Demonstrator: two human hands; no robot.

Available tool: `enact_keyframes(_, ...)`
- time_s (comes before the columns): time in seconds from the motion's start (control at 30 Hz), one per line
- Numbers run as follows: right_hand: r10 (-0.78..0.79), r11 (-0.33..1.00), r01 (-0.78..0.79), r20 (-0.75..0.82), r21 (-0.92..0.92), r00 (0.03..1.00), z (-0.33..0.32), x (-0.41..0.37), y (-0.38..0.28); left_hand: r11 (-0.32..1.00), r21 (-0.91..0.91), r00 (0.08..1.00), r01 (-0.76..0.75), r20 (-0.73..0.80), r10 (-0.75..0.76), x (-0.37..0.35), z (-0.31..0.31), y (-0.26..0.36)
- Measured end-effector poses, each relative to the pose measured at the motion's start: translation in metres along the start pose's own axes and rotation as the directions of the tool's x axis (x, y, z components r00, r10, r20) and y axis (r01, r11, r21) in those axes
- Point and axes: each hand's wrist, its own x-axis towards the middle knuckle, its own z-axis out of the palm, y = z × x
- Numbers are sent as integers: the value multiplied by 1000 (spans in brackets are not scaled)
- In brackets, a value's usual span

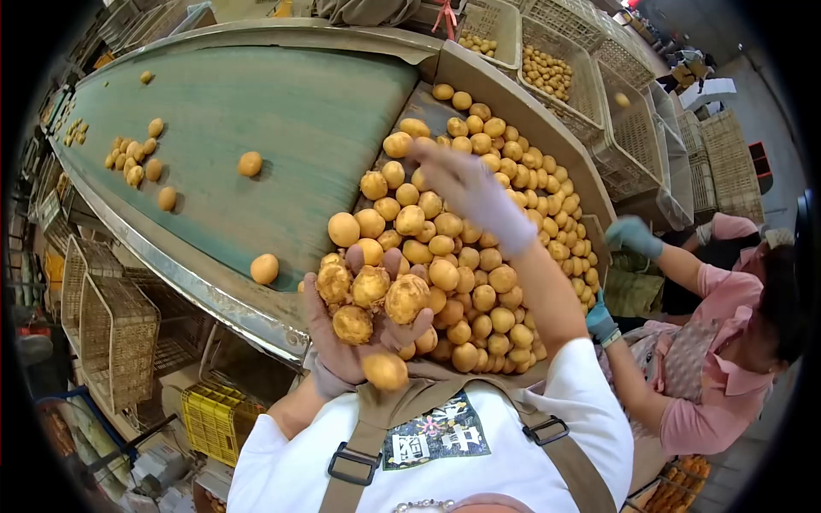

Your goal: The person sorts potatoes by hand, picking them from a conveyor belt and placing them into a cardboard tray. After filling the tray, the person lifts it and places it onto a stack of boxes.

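My left hand (pixel 342 342), in a thin glove, is palm up with fingers curled around several round yellow potatoes (pixel 370 286) with rough, brown-marked skin. Another potato (pixel 385 372) shows just below that palm, in front of my apron. My gloved right hand (pixel 466 192) reaches over the pile of potatoes (pixel 483 297), blurred by motion. Its fingertips are right beside a potato (pixel 398 144) at the end of the green conveyor belt (pixel 316 111); its grip cannot be made out.
A few loose potatoes (pixel 250 164) lie along the belt. Brown padded walls (pixel 547 111) border the pile. Plastic crates (pixel 547 73) of potatoes stand beyond; other crates (pixel 115 333) are at left. At right, a co-worker (pixel 710 342) wearing blue-green gloves stands close to the pile.
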Motion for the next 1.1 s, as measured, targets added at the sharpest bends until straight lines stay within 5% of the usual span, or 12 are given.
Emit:
enact_keyframes(0.03, 0, 1000, 0, -11, 6, 1000, 1, 2, -1, 999, 12, 1000, 30, -9, -30, 0, 1, 0)
enact_keyframes(0.07, 58, 968, -65, -34, -244, 998, 8, 21, 14, 998, 21, 998, 55, -18, -55, 0, 1, 1)
enact_keyframes(0.17, 312, 843, -159, 226, -514, 923, 9, 41, 23, 974, 11, 960, 225, -176, -219, -15, -11, -10)
enact_keyframes(0.27, 324, 895, -213, 242, -393, 914, 7, 55, 30, 957, -34, 929, 288, -233, -288, -18, -11, -9)
enact_keyframes(0.37, -41, 986, 30, -63, -161, 997, 15, 25, 57, 939, -77, 889, 335, -303, -342, -19, -7, -9)
enact_keyframes(0.47, -320, 924, 303, -36, -232, 947, -19, 16, 67, 944, -18, 846, 328, -439, -302, -15, 0, -13)
enact_keyframes(0.6, -11, 983, 19, 47, -180, 999, -34, 24, 61, 935, -20, 848, 354, -415, -330, -6, -2, -17)
enact_keyframes(0.67, 34, 965, 13, 176, -262, 984, -12, 19, 47, 920, -137, 872, 367, -294, -392, -7, -11, -13)
enact_keyframes(0.8, 362, 916, -296, 244, -270, 900, 2, 45, 30, 933, -194, 911, 304, -227, -344, -13, -1, -3)
enact_keyframes(0.9, 233, 905, -147, 177, -398, 956, 10, 49, 36, 960, -177, 965, 219, -108, -240, -18, 6, 4)
enact_keyframes(0.97, 405, 864, -365, 47, -348, 913, 5, 53, 31, 968, -197, 985, 154, -45, -166, -22, 6, 7)
enact_keyframes(1.1, 363, 847, -248, 170, -471, 916, 11, 71, 42, 993, -103, 980, 59, -183, -77, -23, 9, 5)
